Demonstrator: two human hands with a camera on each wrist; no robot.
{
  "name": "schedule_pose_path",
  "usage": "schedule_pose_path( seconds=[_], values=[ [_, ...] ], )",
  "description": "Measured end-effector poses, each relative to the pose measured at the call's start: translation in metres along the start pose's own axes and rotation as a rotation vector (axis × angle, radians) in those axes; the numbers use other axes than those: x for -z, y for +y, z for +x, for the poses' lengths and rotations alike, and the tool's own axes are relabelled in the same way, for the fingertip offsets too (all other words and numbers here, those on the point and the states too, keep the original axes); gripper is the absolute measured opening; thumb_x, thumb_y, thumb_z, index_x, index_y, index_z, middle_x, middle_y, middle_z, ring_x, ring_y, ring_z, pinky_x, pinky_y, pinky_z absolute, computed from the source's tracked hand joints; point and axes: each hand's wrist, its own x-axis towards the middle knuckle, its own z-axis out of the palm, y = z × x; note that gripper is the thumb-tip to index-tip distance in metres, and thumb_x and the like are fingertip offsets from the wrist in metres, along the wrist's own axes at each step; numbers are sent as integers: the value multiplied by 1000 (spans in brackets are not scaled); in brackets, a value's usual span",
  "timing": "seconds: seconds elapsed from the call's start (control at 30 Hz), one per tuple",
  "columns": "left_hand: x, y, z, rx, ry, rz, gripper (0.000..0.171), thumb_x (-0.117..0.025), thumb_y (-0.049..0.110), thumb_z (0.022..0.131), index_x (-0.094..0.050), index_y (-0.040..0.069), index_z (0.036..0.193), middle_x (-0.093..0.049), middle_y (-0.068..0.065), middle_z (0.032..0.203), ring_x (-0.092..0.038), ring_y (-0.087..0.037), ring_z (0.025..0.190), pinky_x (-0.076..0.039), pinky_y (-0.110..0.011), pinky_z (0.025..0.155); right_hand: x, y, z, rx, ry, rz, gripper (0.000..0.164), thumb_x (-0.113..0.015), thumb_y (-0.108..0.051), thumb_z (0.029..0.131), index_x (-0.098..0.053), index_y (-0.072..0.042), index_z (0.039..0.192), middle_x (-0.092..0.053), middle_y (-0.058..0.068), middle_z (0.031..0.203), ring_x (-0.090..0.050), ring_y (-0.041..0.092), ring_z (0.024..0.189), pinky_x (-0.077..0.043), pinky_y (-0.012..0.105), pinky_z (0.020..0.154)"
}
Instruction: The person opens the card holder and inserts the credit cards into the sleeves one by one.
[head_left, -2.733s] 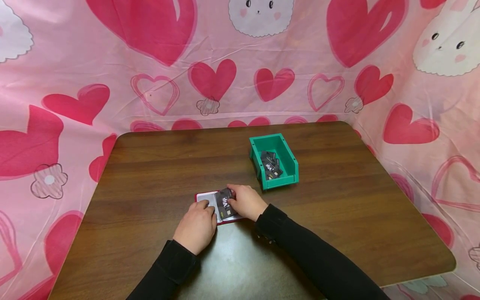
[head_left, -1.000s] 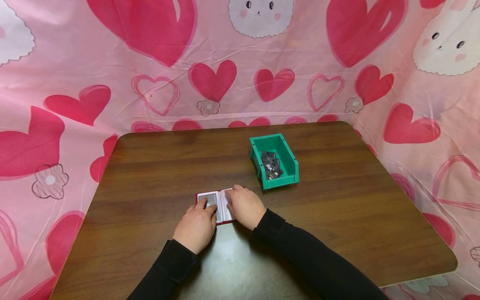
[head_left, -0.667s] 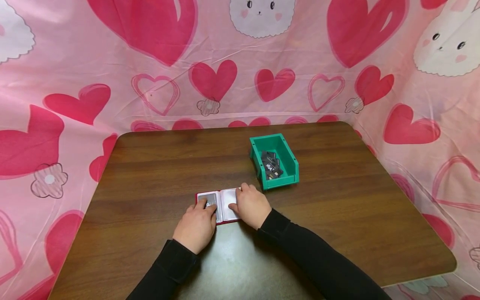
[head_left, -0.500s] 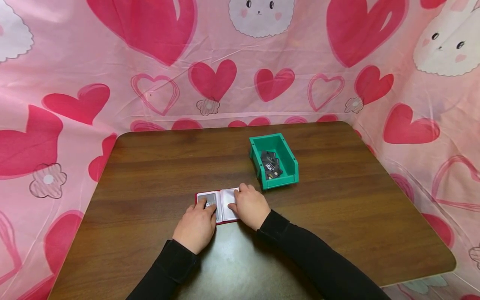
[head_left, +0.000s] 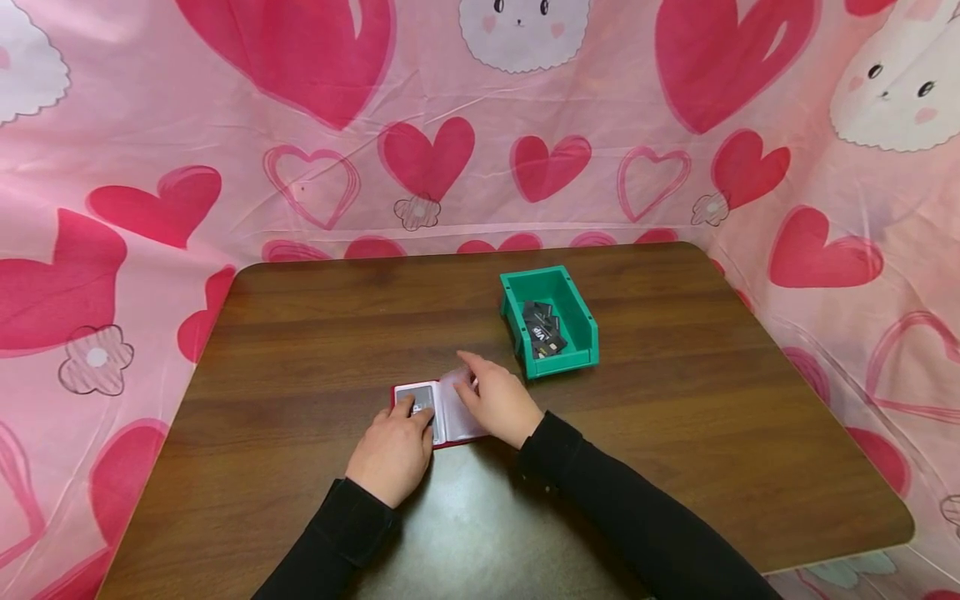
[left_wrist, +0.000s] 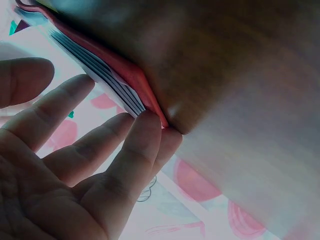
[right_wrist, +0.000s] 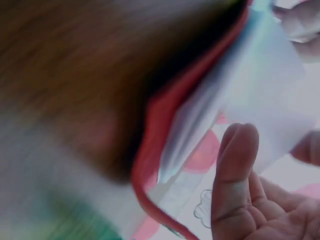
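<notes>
A red-covered card holder (head_left: 440,423) is laid open on the table (head_left: 337,333), a dark grey card (head_left: 422,395) held in its left page and a clear right-hand sleeve (head_left: 455,412) partly raised.

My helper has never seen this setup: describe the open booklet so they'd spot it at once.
On the brown table, start at the green bin and look left, nearer the person. Between the left hand and right hand, partly covered, lies the open booklet: flat and red-edged, with pale pages, unlike the deep bin beyond.

Forearms (head_left: 333,533) (head_left: 630,500) converge, left hand (head_left: 392,457) spread, right hand (head_left: 504,407) with forefinger extended
</notes>
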Motion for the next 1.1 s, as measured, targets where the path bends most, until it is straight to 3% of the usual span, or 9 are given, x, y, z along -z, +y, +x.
schedule_pose_path(
  seconds=[0.13,0.23,0.43,0.6,0.73,0.87,1.0,1.1],
  values=[
    [1,0,0,13,-16,-4,32,-62,26,89,-68,11,116,-56,-18,129,-57,-41,108,-48,-53,88,6,1,4,-37,-54,308,36,-48,-9,96,-38,-9,131,-61,4,107,-59,16,82,-53,30,75],
    [1,1,0,22,-27,-11,32,-62,26,89,-68,11,117,-55,-18,130,-56,-40,108,-48,-53,88,8,2,5,-48,-100,400,29,-49,-3,94,-39,-9,121,-62,4,105,-59,18,82,-53,29,73],
    [1,1,0,23,-26,-15,32,-62,27,90,-68,12,117,-55,-17,131,-57,-39,109,-49,-54,87,5,3,4,-10,-169,117,19,-60,-19,94,-55,-13,111,-62,-2,93,-56,14,79,-50,25,74],
    [1,0,0,18,-22,-22,32,-61,27,90,-68,10,116,-55,-17,130,-58,-39,109,-48,-53,89,-1,2,1,81,-199,-85,24,-61,-22,93,-65,-15,115,-64,-2,101,-56,14,86,-49,30,86],
    [0,-4,0,-20,29,-13,26,-61,22,89,-70,5,106,-59,-20,124,-61,-39,104,-48,-51,89,-2,1,-2,165,-196,-167,25,-60,-22,93,-68,-20,117,-64,-2,109,-57,14,97,-47,32,92],
    [1,-9,0,-42,88,3,18,-61,18,88,-68,3,94,-64,-18,112,-64,-35,92,-52,-47,83,-3,0,-3,231,-194,-231,27,-59,-20,93,-69,-24,118,-62,-2,103,-56,13,93,-47,28,84],
    [5,-12,1,23,102,-7,17,-60,17,89,-64,1,93,-63,-14,96,-62,-30,81,-53,-45,76,-6,0,-4,272,-182,-287,28,-60,-21,92,-69,-28,117,-59,-2,99,-54,12,88,-46,24,77],
    [8,-14,2,79,101,-13,20,-60,15,89,-60,-1,100,-60,-15,95,-59,-29,78,-53,-45,74,-9,1,-4,297,-165,-313,27,-61,-22,92,-69,-30,117,-57,-1,99,-54,12,88,-46,23,74]
  ],
)
